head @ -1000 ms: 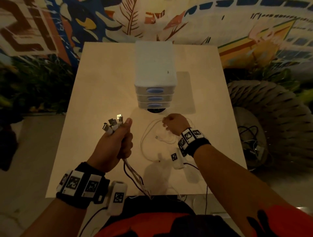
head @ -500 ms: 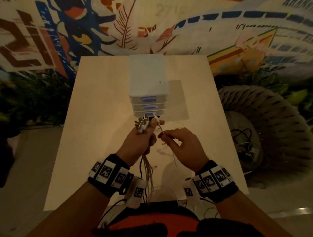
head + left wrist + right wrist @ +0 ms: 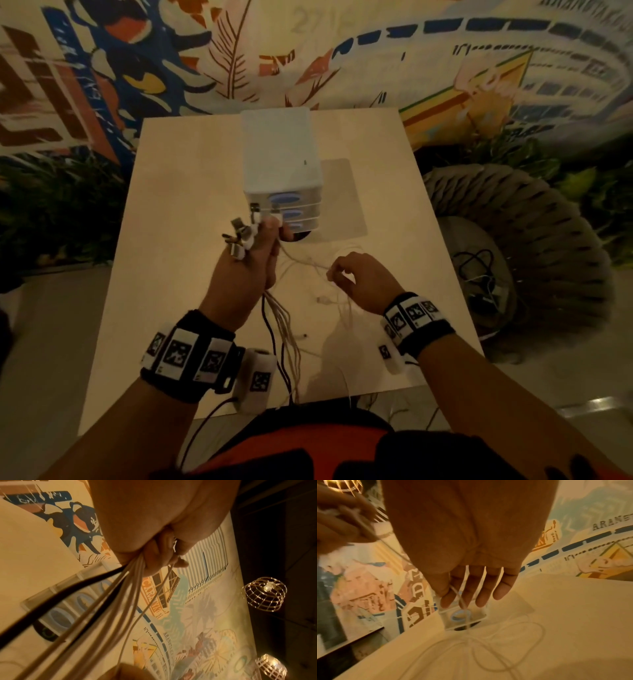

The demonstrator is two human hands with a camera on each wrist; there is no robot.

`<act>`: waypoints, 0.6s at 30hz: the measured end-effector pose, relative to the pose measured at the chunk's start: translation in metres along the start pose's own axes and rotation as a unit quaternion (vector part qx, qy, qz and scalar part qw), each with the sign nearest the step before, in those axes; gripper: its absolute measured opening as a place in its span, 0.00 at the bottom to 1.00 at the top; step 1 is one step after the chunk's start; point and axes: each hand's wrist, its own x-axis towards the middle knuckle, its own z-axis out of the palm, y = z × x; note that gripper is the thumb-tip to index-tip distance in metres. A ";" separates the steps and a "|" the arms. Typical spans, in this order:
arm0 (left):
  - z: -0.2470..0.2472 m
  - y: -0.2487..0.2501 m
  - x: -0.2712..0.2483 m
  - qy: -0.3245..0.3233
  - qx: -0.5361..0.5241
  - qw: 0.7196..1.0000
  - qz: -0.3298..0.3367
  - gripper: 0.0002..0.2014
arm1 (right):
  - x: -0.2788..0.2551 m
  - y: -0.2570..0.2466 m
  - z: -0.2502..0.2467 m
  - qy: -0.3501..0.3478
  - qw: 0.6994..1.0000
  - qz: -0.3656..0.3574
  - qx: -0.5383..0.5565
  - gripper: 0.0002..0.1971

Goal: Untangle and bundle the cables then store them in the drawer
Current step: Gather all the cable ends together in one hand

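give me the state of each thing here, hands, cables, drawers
left hand: raised, gripping the cable bundle
cable bundle: plug ends gathered above the fist, strands hanging loose
right hand: pinching a white cable
white cable: partly looped on the table
drawer unit: all three drawers shut

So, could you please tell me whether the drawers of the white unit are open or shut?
Shut: in the head view all three fronts of the drawer unit sit flush, none pulled out.

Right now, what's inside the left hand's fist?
The left hand grips a bundle of cables: several white, at least one black. Connector ends stick out on top. The stretch inside the fist is hidden.
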 end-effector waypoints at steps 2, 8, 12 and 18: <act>-0.009 0.006 0.002 0.024 -0.003 0.999 0.041 0.18 | 0.003 0.009 -0.008 -0.019 0.999 0.026 0.000 0.26; -0.023 0.012 0.000 0.117 -0.004 0.992 0.057 0.19 | 0.007 0.004 -0.040 0.005 0.995 0.040 0.092 0.09; -0.020 0.012 0.001 0.080 -0.006 0.997 -0.001 0.18 | 0.008 -0.020 -0.057 0.053 0.989 0.008 0.140 0.12; -0.005 0.007 0.003 0.025 0.162 0.984 0.063 0.08 | 0.013 -0.050 -0.073 0.053 0.993 -0.082 0.070 0.11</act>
